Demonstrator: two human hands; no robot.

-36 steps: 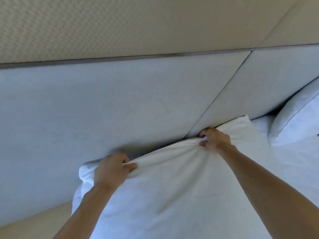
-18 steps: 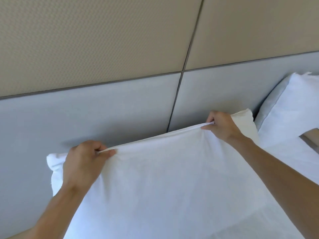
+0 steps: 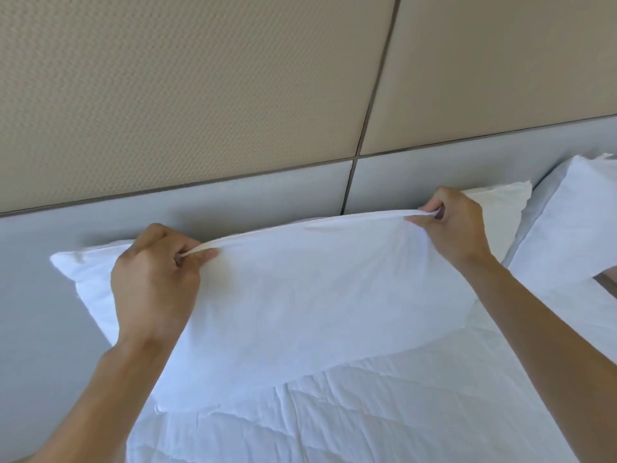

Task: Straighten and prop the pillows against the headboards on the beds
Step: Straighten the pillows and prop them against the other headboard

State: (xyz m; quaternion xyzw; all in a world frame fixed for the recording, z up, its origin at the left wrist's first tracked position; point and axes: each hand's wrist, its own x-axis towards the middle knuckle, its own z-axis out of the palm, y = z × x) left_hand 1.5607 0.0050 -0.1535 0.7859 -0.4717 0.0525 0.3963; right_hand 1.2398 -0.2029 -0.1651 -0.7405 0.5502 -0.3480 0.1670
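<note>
we count two pillows: one pillow (image 3: 300,295) in front of us and a second pillow (image 3: 567,222) at the right edge. we count two hands, our left hand (image 3: 153,282) and our right hand (image 3: 454,225). there is one bed (image 3: 400,412) in view, two grey headboard panels (image 3: 233,202) and two beige wall panels (image 3: 200,88) above them.

left hand (image 3: 153,282): grip pinched | right hand (image 3: 450,225): seemingly pinched
</note>
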